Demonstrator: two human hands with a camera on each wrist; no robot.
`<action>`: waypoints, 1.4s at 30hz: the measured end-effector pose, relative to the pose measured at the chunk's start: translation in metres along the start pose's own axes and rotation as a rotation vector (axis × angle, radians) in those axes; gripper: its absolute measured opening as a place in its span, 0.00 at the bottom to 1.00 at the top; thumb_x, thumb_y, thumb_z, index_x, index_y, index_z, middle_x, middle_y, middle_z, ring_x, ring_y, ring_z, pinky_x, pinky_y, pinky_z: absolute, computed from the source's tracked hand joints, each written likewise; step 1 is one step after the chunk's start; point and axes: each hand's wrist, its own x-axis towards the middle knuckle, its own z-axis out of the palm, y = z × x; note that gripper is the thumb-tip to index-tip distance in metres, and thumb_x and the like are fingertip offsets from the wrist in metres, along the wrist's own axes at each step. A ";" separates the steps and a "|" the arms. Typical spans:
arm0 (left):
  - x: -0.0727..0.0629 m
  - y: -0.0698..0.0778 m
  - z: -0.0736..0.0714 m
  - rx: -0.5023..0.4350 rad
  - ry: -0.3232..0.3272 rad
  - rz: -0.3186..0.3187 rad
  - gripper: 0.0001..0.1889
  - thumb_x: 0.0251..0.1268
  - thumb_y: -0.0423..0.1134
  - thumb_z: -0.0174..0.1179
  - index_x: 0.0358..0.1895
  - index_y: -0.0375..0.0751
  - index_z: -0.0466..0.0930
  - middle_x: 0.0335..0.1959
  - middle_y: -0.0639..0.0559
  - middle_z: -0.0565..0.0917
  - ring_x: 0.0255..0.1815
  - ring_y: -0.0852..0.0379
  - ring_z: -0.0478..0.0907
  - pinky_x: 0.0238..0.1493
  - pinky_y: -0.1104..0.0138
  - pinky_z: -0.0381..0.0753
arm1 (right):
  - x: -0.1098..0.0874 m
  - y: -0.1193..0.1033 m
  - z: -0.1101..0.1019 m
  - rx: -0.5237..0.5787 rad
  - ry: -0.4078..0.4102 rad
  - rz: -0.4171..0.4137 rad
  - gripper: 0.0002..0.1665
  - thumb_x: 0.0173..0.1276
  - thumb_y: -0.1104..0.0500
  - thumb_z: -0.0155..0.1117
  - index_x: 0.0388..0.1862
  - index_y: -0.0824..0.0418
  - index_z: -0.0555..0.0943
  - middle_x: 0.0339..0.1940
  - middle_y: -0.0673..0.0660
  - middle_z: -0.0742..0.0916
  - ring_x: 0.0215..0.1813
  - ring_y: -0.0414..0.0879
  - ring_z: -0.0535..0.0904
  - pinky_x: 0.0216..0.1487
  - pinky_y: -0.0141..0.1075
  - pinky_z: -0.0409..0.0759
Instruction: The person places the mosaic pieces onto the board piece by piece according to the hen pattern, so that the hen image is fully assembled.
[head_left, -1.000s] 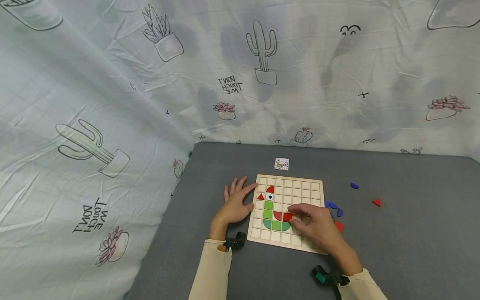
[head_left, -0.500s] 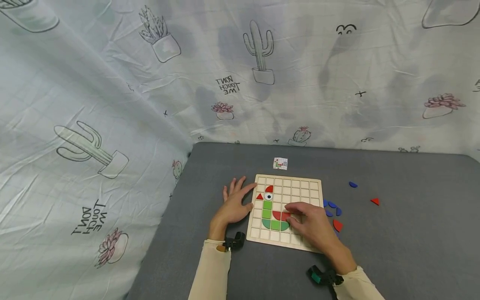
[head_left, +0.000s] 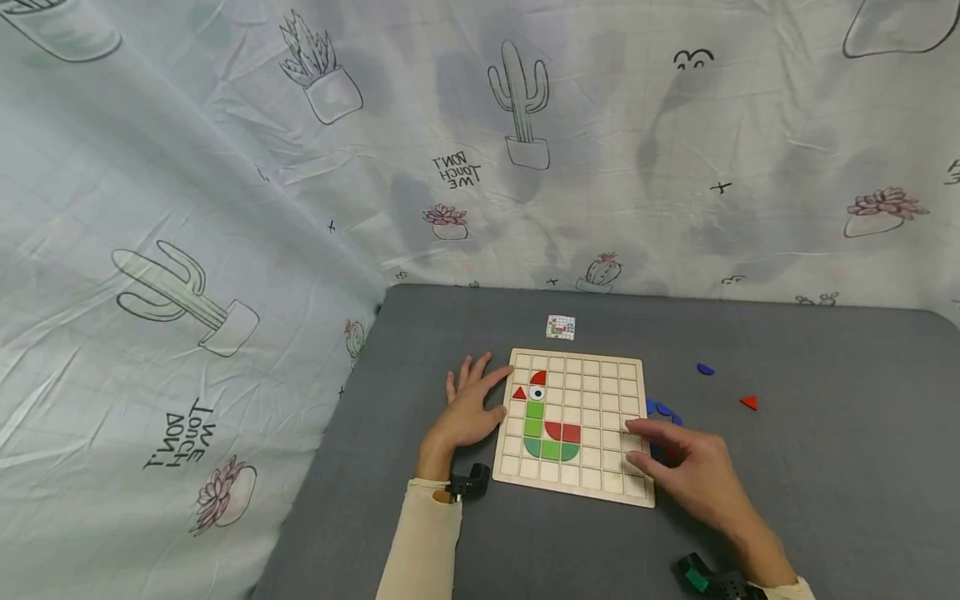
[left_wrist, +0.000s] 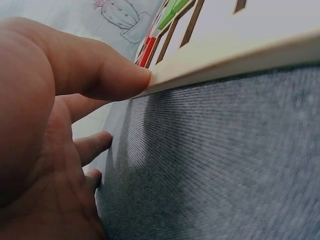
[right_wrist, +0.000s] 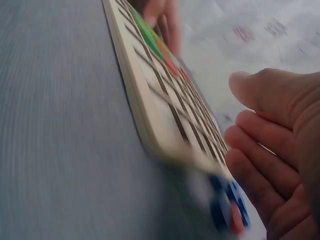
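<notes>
A light wooden grid board (head_left: pixel 600 387) lies on the grey table in the head view. My left hand (head_left: pixel 467 417) rests at its left edge with the fingers spread; in the left wrist view the thumb (left_wrist: pixel 115 75) touches the board's rim. On the grid sit a red triangle (head_left: pixel 520 393), an eye piece (head_left: pixel 537 393), green squares (head_left: pixel 534 410), a red quarter-round (head_left: pixel 552 430) and a red square (head_left: pixel 571 433). Over the board's right edge hovers my right hand (head_left: pixel 697 471), thumb and fingers apart, nothing between them. It partly hides the blue pieces (head_left: pixel 663 409) beside the board.
Behind the board lies a small pattern card (head_left: pixel 561 327). Off to the right are a loose blue half-round (head_left: pixel 705 368) and a red triangle tile (head_left: pixel 749 403). A cactus-print curtain (head_left: pixel 480 242) hangs along the back and left of the table.
My right hand has let go of the red square, which lies in its grid cell, and has moved right to the board's edge. The left hand keeps its place.
</notes>
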 end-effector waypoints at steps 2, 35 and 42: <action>0.000 0.000 0.000 0.002 -0.001 0.001 0.37 0.71 0.31 0.63 0.83 0.50 0.72 0.92 0.39 0.53 0.93 0.33 0.34 0.86 0.31 0.24 | -0.005 0.006 -0.009 -0.013 0.019 0.003 0.26 0.58 0.63 0.88 0.56 0.51 0.93 0.44 0.49 0.96 0.35 0.34 0.82 0.38 0.21 0.75; 0.000 -0.002 0.003 0.002 0.019 0.022 0.36 0.69 0.31 0.62 0.82 0.46 0.73 0.90 0.35 0.54 0.92 0.28 0.35 0.85 0.30 0.24 | -0.031 0.055 -0.063 -0.262 0.195 0.004 0.28 0.46 0.68 0.90 0.48 0.52 0.94 0.40 0.56 0.95 0.52 0.02 0.67 0.49 0.10 0.67; 0.000 0.000 0.002 0.012 0.016 0.013 0.36 0.70 0.31 0.63 0.83 0.48 0.73 0.91 0.36 0.54 0.93 0.31 0.36 0.86 0.30 0.25 | -0.028 0.052 -0.057 -0.219 0.120 -0.065 0.29 0.46 0.67 0.91 0.49 0.50 0.94 0.41 0.50 0.96 0.50 0.09 0.76 0.52 0.11 0.70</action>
